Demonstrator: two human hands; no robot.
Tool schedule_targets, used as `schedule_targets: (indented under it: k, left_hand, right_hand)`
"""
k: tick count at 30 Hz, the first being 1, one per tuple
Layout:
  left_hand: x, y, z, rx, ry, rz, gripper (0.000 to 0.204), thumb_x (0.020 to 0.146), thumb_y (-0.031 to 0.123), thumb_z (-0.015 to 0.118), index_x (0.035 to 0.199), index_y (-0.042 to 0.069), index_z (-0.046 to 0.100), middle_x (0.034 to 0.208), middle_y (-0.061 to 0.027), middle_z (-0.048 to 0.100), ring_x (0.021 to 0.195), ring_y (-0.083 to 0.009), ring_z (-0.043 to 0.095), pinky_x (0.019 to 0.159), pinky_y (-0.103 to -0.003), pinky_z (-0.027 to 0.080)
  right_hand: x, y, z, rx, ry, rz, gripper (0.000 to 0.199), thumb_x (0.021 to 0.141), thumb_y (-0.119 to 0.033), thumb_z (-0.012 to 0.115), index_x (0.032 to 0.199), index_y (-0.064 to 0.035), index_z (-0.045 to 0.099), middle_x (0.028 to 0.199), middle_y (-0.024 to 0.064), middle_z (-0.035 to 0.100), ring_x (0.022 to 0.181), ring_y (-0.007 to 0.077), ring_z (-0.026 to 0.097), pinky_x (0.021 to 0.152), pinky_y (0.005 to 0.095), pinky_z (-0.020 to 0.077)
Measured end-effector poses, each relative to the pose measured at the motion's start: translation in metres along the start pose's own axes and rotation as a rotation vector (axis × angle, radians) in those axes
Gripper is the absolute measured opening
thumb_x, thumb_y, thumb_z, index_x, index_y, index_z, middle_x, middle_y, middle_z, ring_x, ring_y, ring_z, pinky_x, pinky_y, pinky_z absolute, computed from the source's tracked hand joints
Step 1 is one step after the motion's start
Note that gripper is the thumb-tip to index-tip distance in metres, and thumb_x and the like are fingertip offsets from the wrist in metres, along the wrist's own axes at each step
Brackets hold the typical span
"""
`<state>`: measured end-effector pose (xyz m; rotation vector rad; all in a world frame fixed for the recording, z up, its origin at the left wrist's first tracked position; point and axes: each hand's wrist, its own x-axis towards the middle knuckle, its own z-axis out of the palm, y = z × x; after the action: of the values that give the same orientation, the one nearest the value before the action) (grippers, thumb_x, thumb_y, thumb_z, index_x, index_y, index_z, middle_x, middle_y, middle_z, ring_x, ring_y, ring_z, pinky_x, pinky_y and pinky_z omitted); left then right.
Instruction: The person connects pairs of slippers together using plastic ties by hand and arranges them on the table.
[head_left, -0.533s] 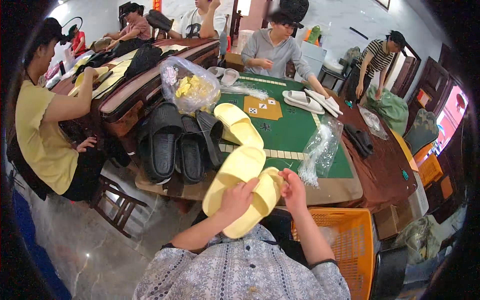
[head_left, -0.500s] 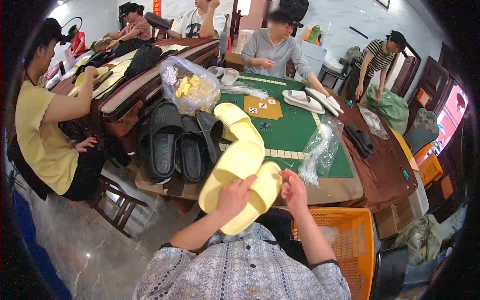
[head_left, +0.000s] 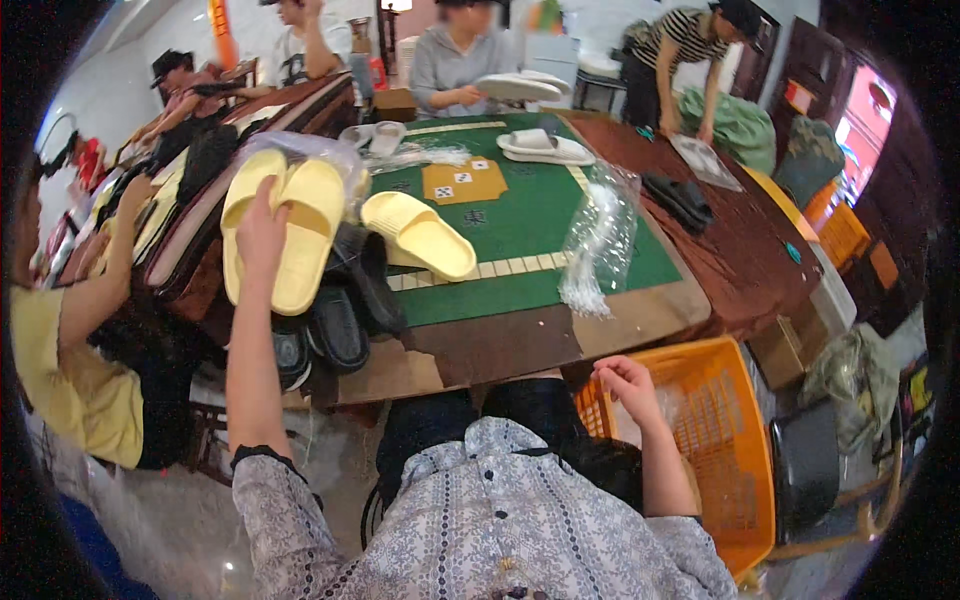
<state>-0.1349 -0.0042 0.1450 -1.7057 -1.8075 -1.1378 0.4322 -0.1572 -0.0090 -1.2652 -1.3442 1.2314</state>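
**Yellow slippers held up at left**

The left hand [head_left: 262,232] grips a pair of yellow slippers [head_left: 283,225], raised over the black shoes [head_left: 335,315] at the tabletop [head_left: 520,330] edge. The right hand [head_left: 628,385] hangs loosely curled and empty by the orange basket [head_left: 735,450].

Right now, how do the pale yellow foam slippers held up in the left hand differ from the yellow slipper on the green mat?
The pale yellow foam slippers are a pair, gripped upright in the left hand above the black slippers. The single yellow slipper lies flat on the green mat, untouched. Both share colour and open-toe shape.
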Motion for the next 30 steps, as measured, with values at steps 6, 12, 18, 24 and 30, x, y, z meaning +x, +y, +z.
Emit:
schedule_targets:
  k: [6,12,18,24,30]
  left_hand:
    - [0.01,-0.03,0.044,0.164,-0.476,0.081,0.087,0.071,0.032,0.078,0.142,0.002,0.036,0.112,-0.0257,0.063,0.103,-0.0396,0.061,0.091,-0.045,0.048]
    - [0.013,-0.031,0.038,0.193,-0.507,0.127,0.087,0.073,0.025,0.076,0.144,0.003,0.031,0.12,-0.027,0.058,0.111,-0.0429,0.054,0.095,-0.046,0.043]
    - [-0.03,0.045,-0.003,0.698,-0.397,0.209,0.077,0.08,0.03,0.071,0.146,0.013,0.034,0.138,-0.0301,0.042,0.118,-0.0432,0.05,0.096,-0.047,0.043]
    - [-0.087,0.232,-0.044,-0.166,-0.449,0.499,0.044,0.08,0.019,0.073,0.121,0.006,0.06,0.141,-0.0187,0.045,0.128,-0.0362,0.043,0.107,-0.042,0.032]
    - [-0.129,0.343,-0.107,-1.099,-0.758,0.794,0.063,0.07,0.067,0.069,0.088,0.007,0.068,0.123,-0.0258,0.056,0.122,-0.0434,0.045,0.104,-0.055,0.03]
  right_hand:
    - [-0.038,0.069,-0.065,-0.22,0.364,0.135,0.022,0.087,-0.02,0.065,0.1,-0.0027,0.067,0.082,0.0009,0.067,0.073,0.0091,0.06,0.061,0.0247,0.0481]
    - [-0.119,0.242,-0.139,-0.473,0.897,0.262,0.019,0.081,-0.02,0.066,0.088,-0.0029,0.071,0.075,0.0051,0.069,0.062,0.0097,0.06,0.057,0.0257,0.0482]
    - [-0.221,0.32,-0.137,-0.465,1.16,0.886,0.034,0.073,-0.026,0.063,0.098,-0.0037,0.071,0.1,0.0207,0.068,0.099,0.0367,0.064,0.087,0.0409,0.0501]
    - [-0.271,0.35,-0.117,-0.609,1.018,1.127,0.076,0.071,-0.017,0.069,0.138,-0.0002,0.037,0.133,0.0314,0.045,0.123,0.0421,0.046,0.102,0.0409,0.0422]
    - [-0.23,0.413,-0.117,-0.355,0.934,1.041,0.098,0.068,-0.017,0.078,0.144,0.0048,0.02,0.138,0.027,0.043,0.131,0.0362,0.04,0.106,0.039,0.0389]
